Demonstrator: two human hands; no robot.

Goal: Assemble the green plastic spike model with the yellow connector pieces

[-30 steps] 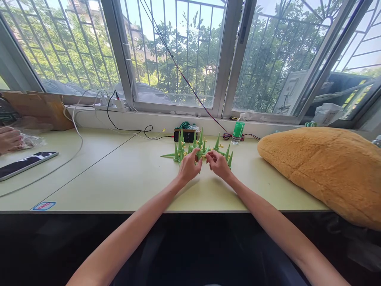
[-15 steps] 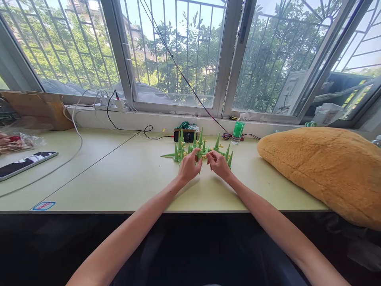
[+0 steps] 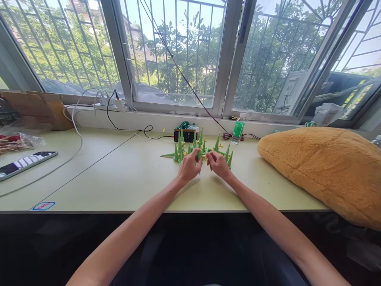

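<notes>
My left hand (image 3: 189, 165) is closed around a green pointed cone (image 3: 200, 156), held just above the table. My right hand (image 3: 219, 164) is pinched right beside it, its fingertips close to the cone. Whatever sits in that pinch is too small to make out. Behind and around both hands, several more green cones (image 3: 217, 142) stand upright on the table, with small yellow pieces (image 3: 220, 145) among them. Another long green spike (image 3: 167, 155) lies on its side at the left of the group. The hands hide part of the cluster.
At the back, a phone with a lit display (image 3: 189, 137) leans upright. To its right stands a bottle with a green label (image 3: 238, 129). A big orange-brown plush cushion (image 3: 321, 171) covers the table's right side. Another phone (image 3: 26, 163) and a white cable (image 3: 77, 149) lie left.
</notes>
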